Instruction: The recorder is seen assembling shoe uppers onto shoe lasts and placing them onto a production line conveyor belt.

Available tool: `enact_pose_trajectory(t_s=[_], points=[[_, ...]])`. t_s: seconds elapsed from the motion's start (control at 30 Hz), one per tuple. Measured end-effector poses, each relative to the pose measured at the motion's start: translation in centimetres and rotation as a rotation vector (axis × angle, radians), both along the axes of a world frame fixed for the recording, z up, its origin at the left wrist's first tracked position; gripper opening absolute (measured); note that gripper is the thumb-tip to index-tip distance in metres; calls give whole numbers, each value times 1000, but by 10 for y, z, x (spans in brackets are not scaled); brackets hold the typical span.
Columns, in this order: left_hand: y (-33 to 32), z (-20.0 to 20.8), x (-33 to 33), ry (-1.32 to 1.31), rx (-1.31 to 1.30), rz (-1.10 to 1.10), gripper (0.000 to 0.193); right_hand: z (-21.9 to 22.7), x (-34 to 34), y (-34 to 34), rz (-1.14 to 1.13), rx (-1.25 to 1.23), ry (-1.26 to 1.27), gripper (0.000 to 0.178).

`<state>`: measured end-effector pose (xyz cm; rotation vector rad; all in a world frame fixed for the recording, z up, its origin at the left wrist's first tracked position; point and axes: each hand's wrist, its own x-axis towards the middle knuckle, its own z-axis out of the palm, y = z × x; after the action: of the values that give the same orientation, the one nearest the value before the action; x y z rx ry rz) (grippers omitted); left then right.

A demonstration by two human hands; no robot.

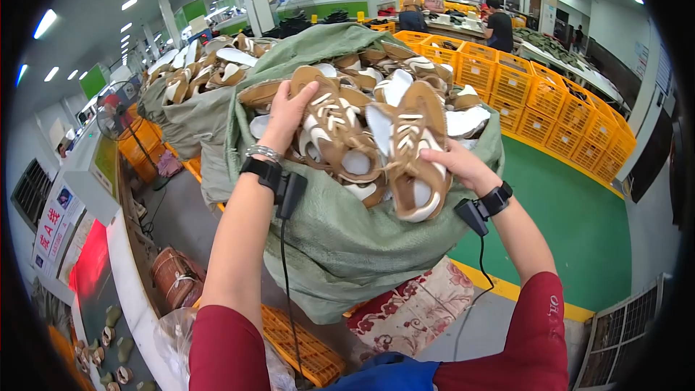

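A large green woven sack (340,246) stands in front of me, heaped with brown and white shoe uppers. My left hand (288,117) grips one tan shoe upper (329,119) with white lacing, thumb near its toe end and fingers behind it. My right hand (463,164) pinches a second tan shoe upper (416,148) at its side, the thumb on its front face. This one is held up at the sack's near side, its toe pointing away and its heel opening toward me. The fingers under both uppers are mostly hidden.
More uppers fill a grey-green sack (195,127) at the left. Yellow crates (546,94) stand stacked along the far right. A conveyor with small parts (116,337) runs at lower left, beside a fan (116,112). People (499,25) work at tables far back. Cables hang from both wrist devices.
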<state>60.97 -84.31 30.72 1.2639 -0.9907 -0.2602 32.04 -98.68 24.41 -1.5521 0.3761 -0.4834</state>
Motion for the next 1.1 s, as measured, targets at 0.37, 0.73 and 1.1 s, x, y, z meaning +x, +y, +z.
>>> enact_pose_trajectory(t_s=[0.37, 0.73, 1.1], points=[[24, 52, -60, -128, 871, -299, 43, -9, 18, -8, 88, 63, -54, 42], [90, 76, -103, 116, -96, -347, 30, 91, 0, 54, 45, -300, -374, 53], [382, 129, -189, -120, -411, -89, 18, 172, 33, 251, 833, -171, -669, 38]])
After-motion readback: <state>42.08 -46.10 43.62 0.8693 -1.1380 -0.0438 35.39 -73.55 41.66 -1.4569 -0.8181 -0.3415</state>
